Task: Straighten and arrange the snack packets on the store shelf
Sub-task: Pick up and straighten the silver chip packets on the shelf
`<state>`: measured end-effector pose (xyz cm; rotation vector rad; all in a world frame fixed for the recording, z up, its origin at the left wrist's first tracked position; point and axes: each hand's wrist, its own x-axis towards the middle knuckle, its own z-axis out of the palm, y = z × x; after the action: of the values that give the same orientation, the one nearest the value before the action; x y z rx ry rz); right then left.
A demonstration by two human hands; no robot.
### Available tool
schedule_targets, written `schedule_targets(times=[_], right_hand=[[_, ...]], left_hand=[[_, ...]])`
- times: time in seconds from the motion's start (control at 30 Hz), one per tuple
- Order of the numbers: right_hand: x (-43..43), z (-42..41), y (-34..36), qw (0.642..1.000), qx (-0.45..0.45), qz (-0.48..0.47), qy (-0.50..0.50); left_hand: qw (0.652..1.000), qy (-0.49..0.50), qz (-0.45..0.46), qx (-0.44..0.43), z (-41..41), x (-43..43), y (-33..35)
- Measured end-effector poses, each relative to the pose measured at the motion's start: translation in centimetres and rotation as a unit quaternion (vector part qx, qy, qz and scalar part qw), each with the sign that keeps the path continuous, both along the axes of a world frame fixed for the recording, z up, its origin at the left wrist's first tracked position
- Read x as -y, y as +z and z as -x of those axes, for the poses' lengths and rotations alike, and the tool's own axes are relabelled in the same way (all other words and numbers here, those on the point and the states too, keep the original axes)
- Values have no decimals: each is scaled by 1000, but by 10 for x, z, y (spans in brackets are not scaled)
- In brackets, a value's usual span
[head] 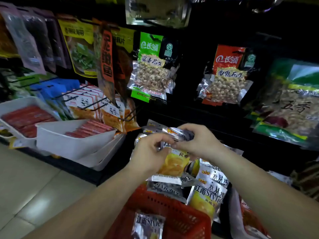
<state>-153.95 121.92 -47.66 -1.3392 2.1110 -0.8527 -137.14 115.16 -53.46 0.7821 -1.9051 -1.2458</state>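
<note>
A silver-and-yellow snack packet (174,163) hangs in front of the lower shelf, held by its top edge. My left hand (151,150) pinches that edge from the left, and my right hand (198,142) grips it from the right, fingers curled over the crumpled foil top. More of the same silver packets (212,187) hang or stand just below and to the right. One more packet (148,225) lies in a red plastic basket (183,219) under my forearms.
White trays (72,144) of red sausages sit at the left. Panda-print packets (86,104) hang on black hooks above them. Peanut bags with a green label (151,69) and a red label (226,76) hang on the dark back wall. Pale floor tiles lie at the lower left.
</note>
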Motion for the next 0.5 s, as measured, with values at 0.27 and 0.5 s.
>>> schedule_targets(times=[0.27,0.5], right_hand=[[40,76,-80,985,-129,69,-95],[42,123,-167,993,19,48,-107]], left_hand=[[987,34,52,149,70,51,-66],[869,-188,-27,458,109,40,-122]])
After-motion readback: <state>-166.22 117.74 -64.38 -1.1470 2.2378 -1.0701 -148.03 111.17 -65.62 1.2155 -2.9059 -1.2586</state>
